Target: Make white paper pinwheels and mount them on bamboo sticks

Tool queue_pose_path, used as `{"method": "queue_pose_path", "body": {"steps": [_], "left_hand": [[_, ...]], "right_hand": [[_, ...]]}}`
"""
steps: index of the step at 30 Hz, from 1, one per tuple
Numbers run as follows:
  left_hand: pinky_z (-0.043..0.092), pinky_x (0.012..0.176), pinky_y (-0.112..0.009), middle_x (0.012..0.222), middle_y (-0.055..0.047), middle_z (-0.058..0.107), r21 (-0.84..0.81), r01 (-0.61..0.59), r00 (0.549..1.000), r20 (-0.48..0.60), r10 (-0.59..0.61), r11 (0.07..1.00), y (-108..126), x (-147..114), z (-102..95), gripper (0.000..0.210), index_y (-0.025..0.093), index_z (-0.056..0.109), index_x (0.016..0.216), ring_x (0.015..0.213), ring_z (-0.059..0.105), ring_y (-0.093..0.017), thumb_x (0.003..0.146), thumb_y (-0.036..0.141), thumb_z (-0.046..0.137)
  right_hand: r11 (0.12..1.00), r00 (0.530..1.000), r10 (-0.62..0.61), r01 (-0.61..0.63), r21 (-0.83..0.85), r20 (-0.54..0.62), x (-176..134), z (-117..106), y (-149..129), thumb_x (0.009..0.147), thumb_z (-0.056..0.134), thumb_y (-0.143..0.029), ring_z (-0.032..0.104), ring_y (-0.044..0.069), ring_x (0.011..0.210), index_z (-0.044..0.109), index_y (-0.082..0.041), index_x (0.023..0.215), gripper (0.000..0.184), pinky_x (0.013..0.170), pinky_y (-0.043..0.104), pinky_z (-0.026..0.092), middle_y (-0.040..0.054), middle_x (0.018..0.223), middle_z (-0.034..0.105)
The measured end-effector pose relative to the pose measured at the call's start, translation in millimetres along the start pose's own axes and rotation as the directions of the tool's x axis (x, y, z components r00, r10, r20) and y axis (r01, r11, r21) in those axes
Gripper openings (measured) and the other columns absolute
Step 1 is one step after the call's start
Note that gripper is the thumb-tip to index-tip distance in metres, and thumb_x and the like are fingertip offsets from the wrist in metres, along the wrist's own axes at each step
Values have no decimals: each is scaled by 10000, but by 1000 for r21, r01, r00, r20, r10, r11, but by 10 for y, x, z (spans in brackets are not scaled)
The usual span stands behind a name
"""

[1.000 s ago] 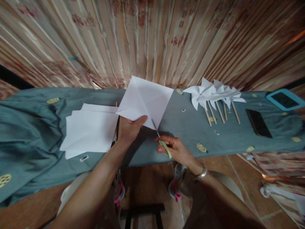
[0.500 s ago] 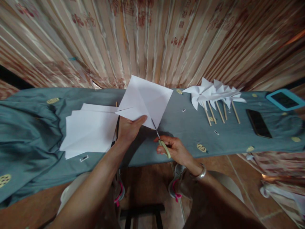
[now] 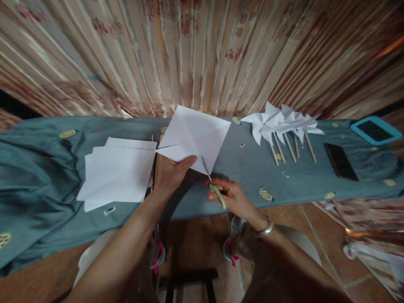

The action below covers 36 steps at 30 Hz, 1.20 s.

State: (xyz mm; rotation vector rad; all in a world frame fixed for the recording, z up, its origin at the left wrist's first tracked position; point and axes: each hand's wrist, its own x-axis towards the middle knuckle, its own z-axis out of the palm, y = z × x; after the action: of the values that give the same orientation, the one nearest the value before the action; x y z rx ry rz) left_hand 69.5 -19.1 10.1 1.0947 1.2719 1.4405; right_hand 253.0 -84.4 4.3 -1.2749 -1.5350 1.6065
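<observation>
My left hand (image 3: 175, 170) grips a creased square of white paper (image 3: 205, 130) along its near edge, thumb on top and fingers underneath. A slit runs into the sheet from its left corner. My right hand (image 3: 229, 194) holds scissors (image 3: 217, 196) by their pale green handles, and the blades lie at the paper's near corner, just right of my left thumb. The paper is raised above the cloth-covered table. Left of it lies a stack of white paper (image 3: 118, 172), with thin wooden sticks (image 3: 157, 168) partly hidden behind my left hand.
Several white paper pinwheels (image 3: 274, 124) on wooden sticks lie to the right. Beyond them are a dark phone (image 3: 341, 162) and a blue-framed device (image 3: 376, 130). A blue-green cloth (image 3: 243, 168) covers the table, bunched at the left. A pleated curtain (image 3: 189, 54) hangs behind.
The held paper has shifted slightly right and down, and its tilt differs a little. The scissors stay at its near corner. More of the wooden sticks shows beside my left hand.
</observation>
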Motion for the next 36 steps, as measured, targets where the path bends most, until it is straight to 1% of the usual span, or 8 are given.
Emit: {"method": "queue_pose_path", "body": {"steps": [5, 10, 14, 17, 22, 26, 31, 36], "left_hand": [[550, 816, -386, 816, -53, 730, -16, -18, 1000, 16, 18, 1000, -11, 4, -13, 464, 139, 668, 988, 913, 683, -261, 581, 302, 821], [552, 809, -395, 880, -65, 738, -20, -4, 1000, 10, 5, 1000, 56, -6, 13, 439, 147, 669, 979, 863, 688, -252, 586, 295, 798], [547, 823, -408, 812, -48, 734, -22, -15, 1000, 17, 15, 1000, 72, -3, 15, 426, 161, 675, 965, 882, 686, -263, 579, 292, 802], [548, 818, -407, 776, -41, 728, -15, -2, 1000, 17, 3, 1000, 41, 4, -7, 406, 173, 683, 946, 890, 687, -268, 580, 293, 809], [546, 823, -395, 861, -54, 736, -11, -25, 998, 53, 26, 1000, -29, -6, -26, 384, 167, 683, 929, 881, 684, -256, 591, 302, 806], [541, 817, -377, 929, -57, 730, -28, -31, 998, 59, 33, 999, -21, -27, 0, 369, 158, 682, 924, 854, 677, -234, 598, 286, 796], [532, 838, -376, 958, -62, 728, -33, -19, 999, 44, 21, 999, 21, -27, 19, 411, 161, 675, 940, 877, 674, -231, 570, 278, 809], [537, 808, -379, 925, -57, 726, -58, 2, 999, 52, 1, 998, 35, -30, 24, 379, 165, 676, 912, 840, 677, -228, 577, 293, 797]], "right_hand": [[999, 1000, 26, -26, 30, -10, 5, 13, 18, 729, 725, -514, 380, 86, 514, 659, -178, 1006, 441, 472, 223, 288, -44, 610, 489], [993, 998, 62, -60, 106, -20, 10, 42, -13, 685, 761, -498, 453, 95, 525, 661, -178, 978, 445, 492, 224, 341, -43, 603, 529], [987, 996, 80, -75, 145, -28, 15, 57, -34, 651, 781, -496, 503, 107, 540, 667, -181, 959, 455, 499, 224, 370, -36, 609, 563], [989, 997, 75, -71, 133, -29, 20, 56, -27, 655, 777, -502, 526, 115, 554, 672, -180, 959, 455, 515, 230, 391, -27, 619, 582], [994, 999, 44, -42, 97, -26, 25, 32, 2, 678, 754, -531, 510, 118, 555, 669, -180, 996, 482, 512, 234, 382, -21, 635, 579], [998, 999, 22, -20, 62, -28, 23, 18, 6, 695, 747, -522, 482, 111, 554, 670, -180, 992, 460, 508, 230, 362, -24, 641, 563], [991, 999, 48, -44, 125, -23, 27, 29, -16, 669, 767, -522, 500, 119, 555, 669, -190, 972, 460, 512, 236, 376, -22, 634, 581], [987, 998, 67, -63, 145, -22, 32, 36, -25, 633, 783, -537, 516, 128, 556, 673, -200, 951, 476, 518, 245, 390, -23, 623, 587]]}}
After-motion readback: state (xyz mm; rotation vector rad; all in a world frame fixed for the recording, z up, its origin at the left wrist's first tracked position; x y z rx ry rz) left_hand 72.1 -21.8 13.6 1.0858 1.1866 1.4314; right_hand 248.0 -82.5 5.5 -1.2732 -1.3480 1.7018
